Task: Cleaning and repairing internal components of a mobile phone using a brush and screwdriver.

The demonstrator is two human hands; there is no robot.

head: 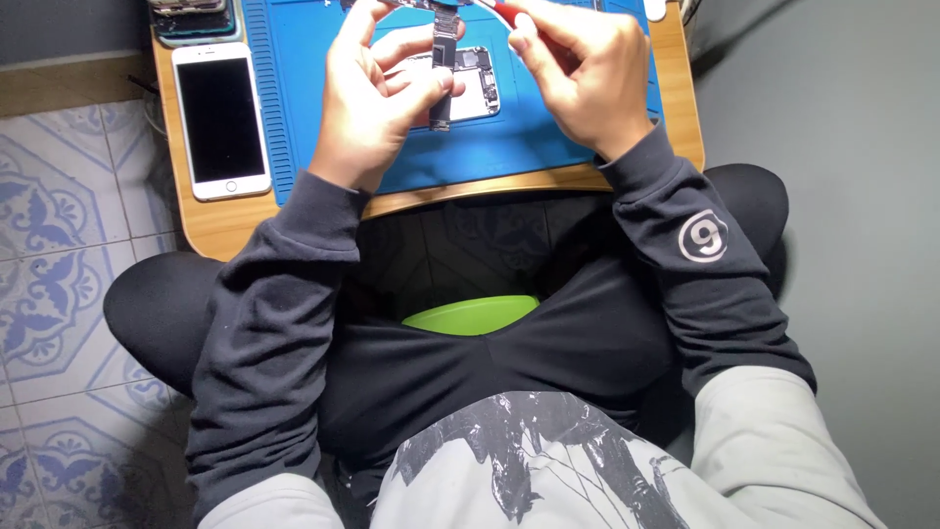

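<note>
Pinching a narrow dark circuit board (444, 59) upright between thumb and curled fingers, the left hand (377, 93) hovers over the blue ribbed rubber mat (548, 137) near the table's far edge. The right hand (578, 73) is closed around a slim red-handled tool (499, 10), whose tip meets the board's top end, partly cut off by the frame. Beneath the board, an opened phone shell (475, 83) lies flat on the mat, its metal parts exposed. A white glossy phone (221, 120) with a black screen rests on the wooden table (220, 225) by its left edge; 1 stack of dark phones (193, 18) sits at the far left corner. Patterned blue-and-white tiles (54, 255) cover the floor on the left, plain grey floor (852, 196) on the right.
</note>
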